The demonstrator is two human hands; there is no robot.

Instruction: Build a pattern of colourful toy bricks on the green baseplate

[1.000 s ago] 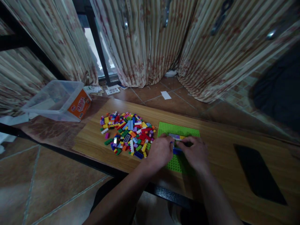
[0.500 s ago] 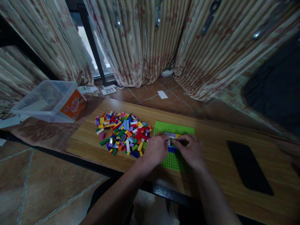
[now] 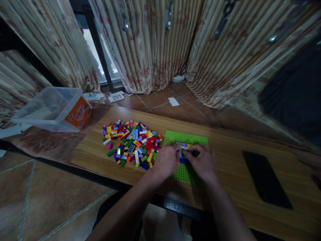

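Observation:
A green studded baseplate [image 3: 187, 136] lies on the wooden board, with a low build of toy bricks [image 3: 185, 160] on its middle; blue, grey, white and yellow show between my fingers. From the left, my left hand [image 3: 167, 158] presses closed fingers against the build's left end. My right hand [image 3: 202, 161] comes from the right, thumb and forefinger pinched at the middle of the build. The small brick between those fingertips is mostly hidden. Left of the plate spreads a pile of loose bricks [image 3: 135, 142] in many colours.
A clear plastic tub [image 3: 47, 110] with an orange label stands at the far left. On the right of the wooden board [image 3: 225, 160] lies a black phone-like slab [image 3: 267, 179]. Striped curtains [image 3: 160, 50] hang beyond, and a white paper [image 3: 174, 101] is on the tiled floor.
My right hand has shifted very slightly left, its fingertips a little lower on the build. The left hand stays almost still against the bricks.

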